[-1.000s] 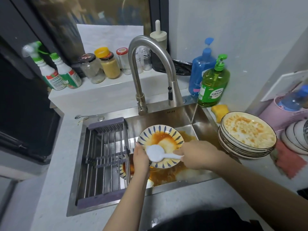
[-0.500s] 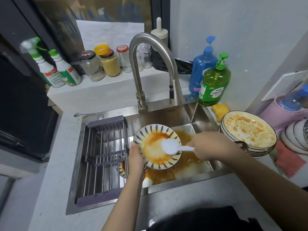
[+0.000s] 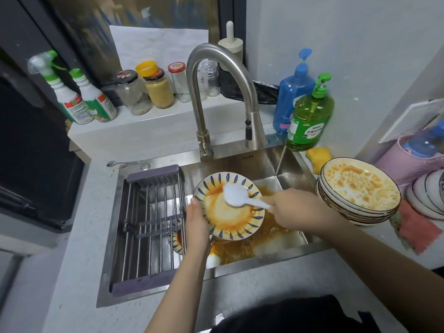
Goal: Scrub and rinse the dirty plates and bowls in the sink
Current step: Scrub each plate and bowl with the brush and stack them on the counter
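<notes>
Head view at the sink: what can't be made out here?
- Second blue-patterned plate: mostly hidden by the left hand and the grey drying rack.
- Right hand grip on the white plastic scrubber: fingers curl out of sight.
- White bowls: cut off by the right edge.
- Green soap bottle label: too small to read.

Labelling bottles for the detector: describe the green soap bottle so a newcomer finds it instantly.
Start at the steel faucet arching over the sink. Just right of its spout, at the sink's back right corner, two pump bottles stand together. The green soap bottle is the nearer one: translucent yellow-green with a green pump and label, in front of the blue pump bottle.
</notes>
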The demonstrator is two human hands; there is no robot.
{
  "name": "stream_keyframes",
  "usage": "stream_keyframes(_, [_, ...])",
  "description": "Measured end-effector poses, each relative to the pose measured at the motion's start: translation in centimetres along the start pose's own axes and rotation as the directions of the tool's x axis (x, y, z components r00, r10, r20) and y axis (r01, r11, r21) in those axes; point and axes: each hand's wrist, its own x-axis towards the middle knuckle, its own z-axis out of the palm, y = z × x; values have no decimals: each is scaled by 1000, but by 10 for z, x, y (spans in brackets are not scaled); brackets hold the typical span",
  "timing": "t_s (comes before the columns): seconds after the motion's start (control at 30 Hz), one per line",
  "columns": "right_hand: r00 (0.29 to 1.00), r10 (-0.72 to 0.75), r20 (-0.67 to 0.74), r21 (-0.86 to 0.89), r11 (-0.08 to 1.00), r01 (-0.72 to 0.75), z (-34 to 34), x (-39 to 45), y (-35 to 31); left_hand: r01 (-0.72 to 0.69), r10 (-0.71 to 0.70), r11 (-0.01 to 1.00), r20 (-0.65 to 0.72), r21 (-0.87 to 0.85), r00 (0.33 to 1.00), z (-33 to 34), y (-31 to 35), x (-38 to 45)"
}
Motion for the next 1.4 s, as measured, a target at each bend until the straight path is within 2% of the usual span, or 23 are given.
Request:
stream_keyframes(0.1, [989,-115,97,105,989,105,7,-9,-16,-11,11,1000,-49,-12,999,4,1,0])
stream_keyframes(0.13, [982,-128,140,82,990,117,4,-14,-16,-16,14,1000,-68,-27,998,2,0,2])
stream_keyframes(0.2, [982,-56,181,-14,998,59,-4,-18,-7,-37,34,998,-89,-42,995,-5,-2,9])
stream_keyframes(0.3, [992,95,78,-184,980,-79,-15,-13,5,-68,70,996,-42,50,997,-3,2,4])
stream_keyframes(0.37, [996,94,4,-257,962,-90,-13,-7,1,-74,76,994,-25,85,997,2,2,0])
stream_keyframes(0.43, [999,36,1,-211,977,-35,-6,-4,-7,-75,78,993,-35,88,996,6,5,-4])
stream_keyframes(0.53, [987,-90,132,-40,995,96,4,-11,-10,-35,38,999,-84,38,996,0,2,7])
stream_keyframes(0.6, [982,-81,172,-90,991,97,3,-15,-4,-25,30,998,-102,53,994,-9,2,13])
stream_keyframes(0.73, [996,84,16,-199,977,-79,-9,-4,10,-25,24,994,10,102,1000,-8,6,7])
stream_keyframes(0.83, [995,28,-92,-172,984,-44,-4,11,-1,54,-66,993,114,103,991,4,4,-1])
stream_keyframes(0.9, [994,-49,-101,-111,993,37,7,16,-12,109,-124,989,164,99,979,5,4,-1])
stream_keyframes(0.97, [990,-121,-68,-42,992,118,15,16,-17,139,-150,988,193,69,970,3,7,2])
stream_keyframes(1.1, [983,-175,61,66,983,171,13,7,-15,149,-152,988,196,27,969,0,14,3])
stream_keyframes(1.3, [956,-210,204,23,978,210,-3,-3,-10,193,-186,981,189,-18,964,-1,9,3])
stream_keyframes(1.4, [951,-132,279,-70,985,157,-17,-16,6,199,-192,980,170,-23,966,-5,6,6])
